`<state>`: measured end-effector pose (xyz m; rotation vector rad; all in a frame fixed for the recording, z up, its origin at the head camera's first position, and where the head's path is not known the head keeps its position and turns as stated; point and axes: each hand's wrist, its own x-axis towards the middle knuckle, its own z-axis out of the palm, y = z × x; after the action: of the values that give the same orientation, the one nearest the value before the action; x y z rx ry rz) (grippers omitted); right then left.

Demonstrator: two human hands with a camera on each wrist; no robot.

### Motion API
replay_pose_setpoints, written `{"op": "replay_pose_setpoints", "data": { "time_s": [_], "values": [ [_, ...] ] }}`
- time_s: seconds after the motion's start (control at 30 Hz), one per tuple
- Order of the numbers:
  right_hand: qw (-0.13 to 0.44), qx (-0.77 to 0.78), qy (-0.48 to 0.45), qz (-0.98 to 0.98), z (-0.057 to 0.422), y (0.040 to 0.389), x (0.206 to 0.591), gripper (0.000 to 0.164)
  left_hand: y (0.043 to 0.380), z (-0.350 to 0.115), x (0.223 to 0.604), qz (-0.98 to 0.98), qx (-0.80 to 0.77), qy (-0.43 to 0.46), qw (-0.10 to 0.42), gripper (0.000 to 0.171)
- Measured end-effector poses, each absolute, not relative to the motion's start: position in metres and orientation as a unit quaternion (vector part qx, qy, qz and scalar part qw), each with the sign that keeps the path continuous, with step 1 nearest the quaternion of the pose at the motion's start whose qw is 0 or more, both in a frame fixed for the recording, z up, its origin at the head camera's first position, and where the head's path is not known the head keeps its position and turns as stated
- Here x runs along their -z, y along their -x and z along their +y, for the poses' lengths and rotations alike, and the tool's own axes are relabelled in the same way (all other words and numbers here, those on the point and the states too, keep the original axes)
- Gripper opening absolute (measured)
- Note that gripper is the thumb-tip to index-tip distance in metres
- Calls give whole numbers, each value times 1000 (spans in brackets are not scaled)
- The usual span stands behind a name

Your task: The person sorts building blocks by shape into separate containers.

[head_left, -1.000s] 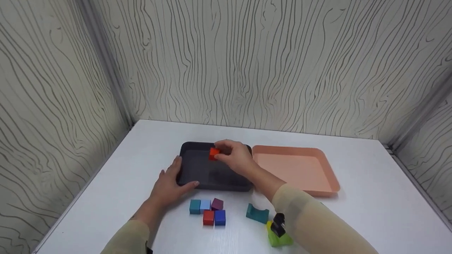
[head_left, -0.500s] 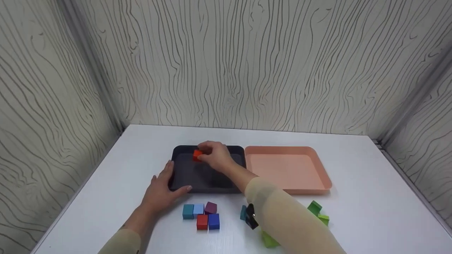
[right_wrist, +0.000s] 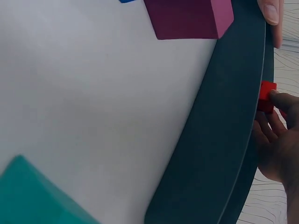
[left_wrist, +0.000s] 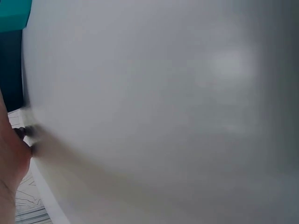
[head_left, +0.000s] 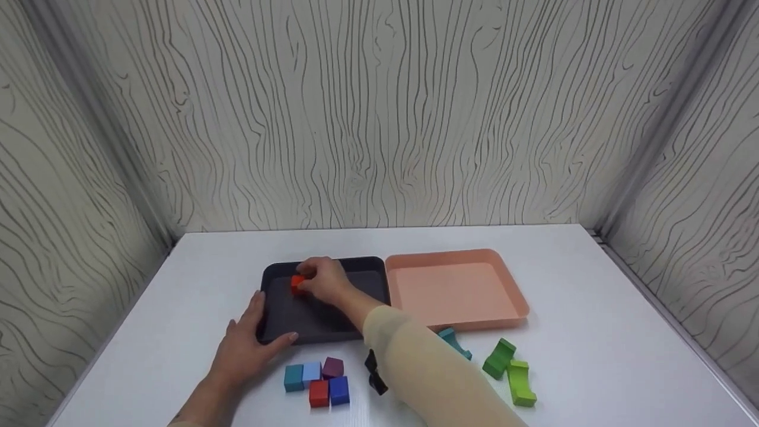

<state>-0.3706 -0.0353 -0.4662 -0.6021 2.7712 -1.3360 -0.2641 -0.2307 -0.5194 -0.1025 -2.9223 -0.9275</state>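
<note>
My right hand [head_left: 326, 281] pinches a red block [head_left: 297, 285] between thumb and fingers over the left part of the dark tray [head_left: 314, 338]. In the right wrist view, the red block [right_wrist: 266, 96] shows at my right fingertips, beyond the tray's wall [right_wrist: 215, 112]. Whether it touches the tray floor, I cannot tell. My left hand [head_left: 242, 350] lies at the tray's near left corner, fingers straight along its left side and thumb at the front rim. Only a part of the left hand [left_wrist: 11, 154] appears at the edge of the left wrist view.
A pink tray [head_left: 456, 290] adjoins the dark one. In front lie teal [head_left: 293, 378], light blue [head_left: 312, 373], purple [head_left: 333, 367], red [head_left: 319, 393] and dark blue [head_left: 339, 389] blocks. Notched teal [head_left: 454, 342], green [head_left: 499, 357] and lime [head_left: 521, 384] blocks lie to the right.
My right hand has carried the red block leftward over the dark tray. The left hand stays at the tray's corner. The head view has shifted, and the right sleeve uncovers green blocks.
</note>
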Motion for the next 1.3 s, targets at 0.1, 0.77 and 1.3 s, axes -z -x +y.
{"op": "replay_pose_setpoints", "data": {
  "time_s": [0.1, 0.77, 1.3],
  "values": [
    [5, 428, 193, 883, -40, 372, 472, 30, 260, -232, 520, -952, 302, 29, 38, 122],
    [23, 420, 163, 892, -43, 381, 476, 33, 264, -225, 517, -947, 314, 40, 53, 120],
    [37, 446, 163, 879, -39, 377, 477, 41, 261, -229, 519, -948, 312, 32, 44, 124]
  ]
}}
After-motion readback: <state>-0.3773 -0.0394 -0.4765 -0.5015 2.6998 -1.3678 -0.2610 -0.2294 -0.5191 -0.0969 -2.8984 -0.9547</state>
